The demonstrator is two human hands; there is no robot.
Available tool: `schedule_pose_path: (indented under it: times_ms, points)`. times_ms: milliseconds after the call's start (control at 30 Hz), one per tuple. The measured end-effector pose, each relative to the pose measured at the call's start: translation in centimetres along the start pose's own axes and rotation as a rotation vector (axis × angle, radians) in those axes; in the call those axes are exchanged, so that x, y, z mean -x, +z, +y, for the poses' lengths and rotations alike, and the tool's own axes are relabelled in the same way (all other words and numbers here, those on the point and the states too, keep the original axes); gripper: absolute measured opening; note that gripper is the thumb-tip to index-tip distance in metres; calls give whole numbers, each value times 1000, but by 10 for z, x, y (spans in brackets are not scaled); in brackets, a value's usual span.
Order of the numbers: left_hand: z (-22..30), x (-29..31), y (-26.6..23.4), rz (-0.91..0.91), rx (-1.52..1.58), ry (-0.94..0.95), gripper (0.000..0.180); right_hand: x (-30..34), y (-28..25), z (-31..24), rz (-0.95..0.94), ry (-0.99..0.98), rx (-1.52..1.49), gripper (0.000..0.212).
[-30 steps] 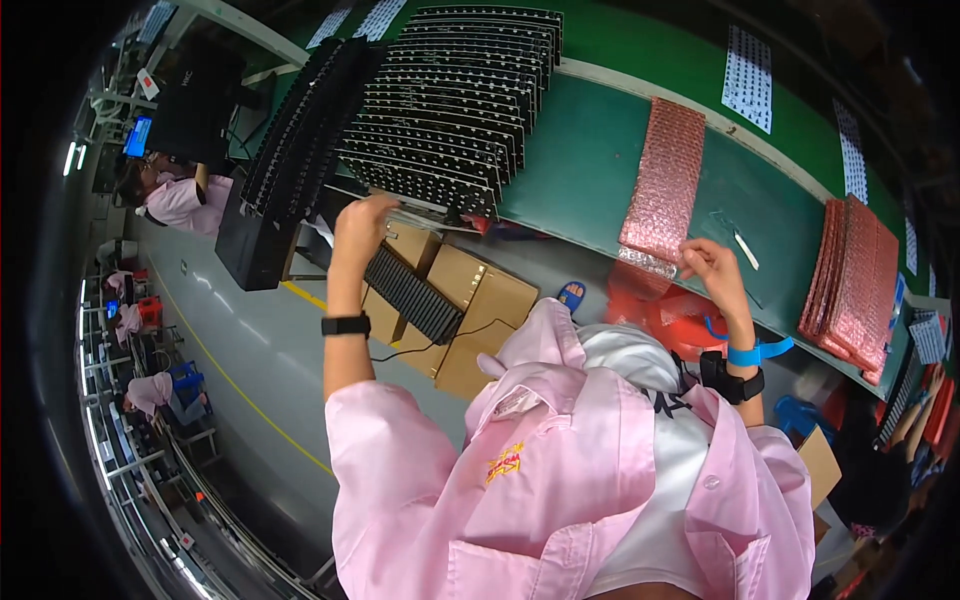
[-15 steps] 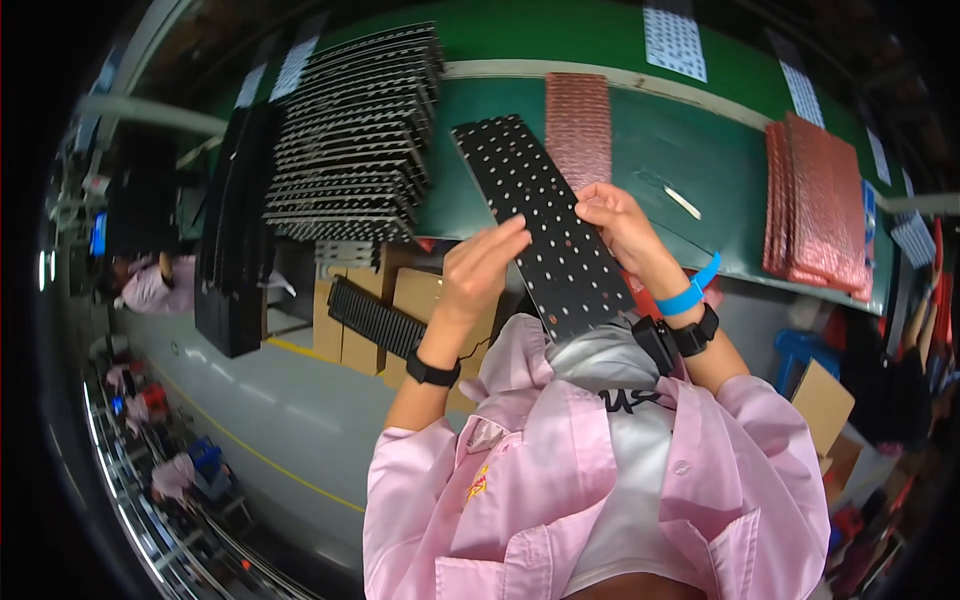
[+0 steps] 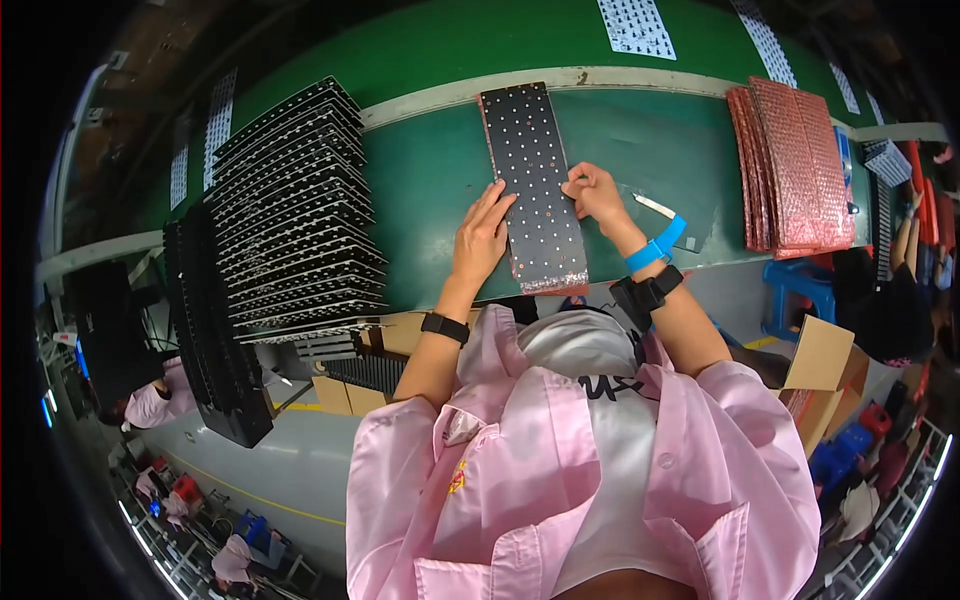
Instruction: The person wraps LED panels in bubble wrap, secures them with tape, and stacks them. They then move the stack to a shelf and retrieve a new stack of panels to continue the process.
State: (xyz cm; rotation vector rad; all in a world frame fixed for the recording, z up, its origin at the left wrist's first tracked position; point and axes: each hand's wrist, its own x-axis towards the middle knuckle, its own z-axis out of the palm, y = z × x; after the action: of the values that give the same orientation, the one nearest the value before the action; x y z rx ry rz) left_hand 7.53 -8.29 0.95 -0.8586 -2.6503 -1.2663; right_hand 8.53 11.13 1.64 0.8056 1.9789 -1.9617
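Dotted Black Panel on Pink Bubble Wrap, Both Hands Attending

Panel (image 3: 535, 150): one, on the desk (image 3: 430, 150), lying over bubble wrap (image 3: 540, 286) that shows along its left edge and near end. Left hand (image 3: 483, 235): open, fingertips at the left long edge. Right hand (image 3: 597, 195): fingers bunched at the right edge; pinch or mere touch, cannot tell. Step, as judged: squaring panel to wrap. Next move calls for level edges and light, even pressure. Surroundings: black panel row (image 3: 290, 210), left; pink bubble-wrapped stack (image 3: 815, 170), right. Likeliest obstruction: slim white tool (image 3: 655, 206), just beside the right wrist.
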Motion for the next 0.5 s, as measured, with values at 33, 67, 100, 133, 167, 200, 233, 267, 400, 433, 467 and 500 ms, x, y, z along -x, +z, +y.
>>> schedule_pose_path:
  times_ms: [33, 67, 100, 133, 167, 200, 233, 267, 400, 433, 467, 500]
  points:
    - [-1, 0, -1, -35, 19, -15, 29, -1, 1, 2, 51, -38, 115, 11]
    - [-3, 1, -1, -41, 23, -16, 29, -3, 3, 0, 98, -80, 231, 13]
    - [-3, 3, -1, -70, 76, -76, 29, -4, 5, -1, 101, -75, 231, 13]
    - [-3, 4, -1, -100, 129, -136, 28, -4, 8, -3, 134, -113, 371, 14]
    - [-3, 5, 0, -128, 180, -195, 28, -4, 11, -5, 167, -153, 512, 15]
    - [-3, 4, 1, -131, 182, -195, 28, -4, 12, -8, 199, -193, 653, 17]
    - [-2, 5, 1, -125, 183, -198, 27, -3, 13, -10, 199, -189, 653, 17]
    - [-1, 5, 2, -118, 184, -202, 27, -3, 14, -13, 225, -211, 755, 18]
    - [-1, 5, 6, -92, 186, -214, 26, -12, 21, -15, 320, -280, 920, 21]
    - [0, 4, 8, -84, 189, -215, 26, -19, 22, -15, 369, -302, 879, 22]
    - [2, 4, 9, -86, 193, -212, 26, -25, 23, -14, 417, -321, 838, 24]
    - [4, 5, 11, -91, 169, -234, 26, -30, 21, -14, 423, -320, 840, 24]
